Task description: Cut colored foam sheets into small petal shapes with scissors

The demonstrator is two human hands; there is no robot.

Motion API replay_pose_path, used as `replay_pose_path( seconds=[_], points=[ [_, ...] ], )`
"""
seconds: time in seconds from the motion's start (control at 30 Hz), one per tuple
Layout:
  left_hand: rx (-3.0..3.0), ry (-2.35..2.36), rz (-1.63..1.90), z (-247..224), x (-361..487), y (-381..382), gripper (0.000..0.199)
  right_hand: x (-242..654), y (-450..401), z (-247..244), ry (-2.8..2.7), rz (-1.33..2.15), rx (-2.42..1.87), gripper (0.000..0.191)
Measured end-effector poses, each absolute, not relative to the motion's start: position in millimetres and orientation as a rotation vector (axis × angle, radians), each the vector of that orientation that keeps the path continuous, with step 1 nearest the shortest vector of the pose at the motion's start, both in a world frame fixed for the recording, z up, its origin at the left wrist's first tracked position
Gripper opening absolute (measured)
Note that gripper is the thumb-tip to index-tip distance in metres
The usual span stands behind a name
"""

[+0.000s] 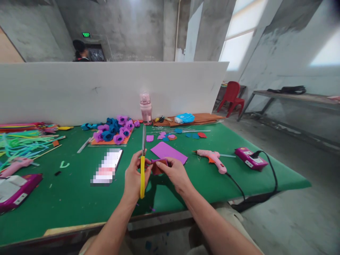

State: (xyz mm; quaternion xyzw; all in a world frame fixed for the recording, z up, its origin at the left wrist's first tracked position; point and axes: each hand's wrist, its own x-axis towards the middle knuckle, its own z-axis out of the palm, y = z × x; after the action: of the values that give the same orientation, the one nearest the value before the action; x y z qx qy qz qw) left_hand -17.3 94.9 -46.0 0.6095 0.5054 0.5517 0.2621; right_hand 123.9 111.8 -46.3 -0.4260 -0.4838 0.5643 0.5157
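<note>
My left hand (pixel 134 176) is closed around a pair of scissors (pixel 142 173) with yellow handles, the blades pointing up and away from me. Its fingertips also meet the small brown and purple pieces of craft sheet (pixel 158 168) in the middle. My right hand (pixel 175 173) pinches those pieces between thumb and fingers from the right. Just beyond the hands lies a larger purple sheet (pixel 170 152), flat on the green table (pixel 79 205). Small cut pieces in purple (pixel 150 138), blue and red are scattered farther back.
Purple and blue handmade flowers (pixel 114 130) sit at the back left, with a blurred phone (pixel 107 167) nearer. To the right lie a pink glue gun (pixel 212 157) and a magenta power strip (pixel 251 159) with a trailing cord. A pink bottle (pixel 146 108) stands by the white partition (pixel 79 88).
</note>
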Motion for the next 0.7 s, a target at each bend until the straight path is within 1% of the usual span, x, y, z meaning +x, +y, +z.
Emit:
replay_pose_path(
  seconds=[0.5,0.7],
  points=[
    [1.621,1.363,1.474,-41.2,-12.7,92.2,0.048,123.6,107.8,-40.5,-1.180,1.352,-1.039,0.031],
    [1.530,1.362,1.493,-31.3,-9.3,88.4,0.043,122.2,108.0,-41.3,-1.162,1.365,-1.017,0.030]
  ],
)
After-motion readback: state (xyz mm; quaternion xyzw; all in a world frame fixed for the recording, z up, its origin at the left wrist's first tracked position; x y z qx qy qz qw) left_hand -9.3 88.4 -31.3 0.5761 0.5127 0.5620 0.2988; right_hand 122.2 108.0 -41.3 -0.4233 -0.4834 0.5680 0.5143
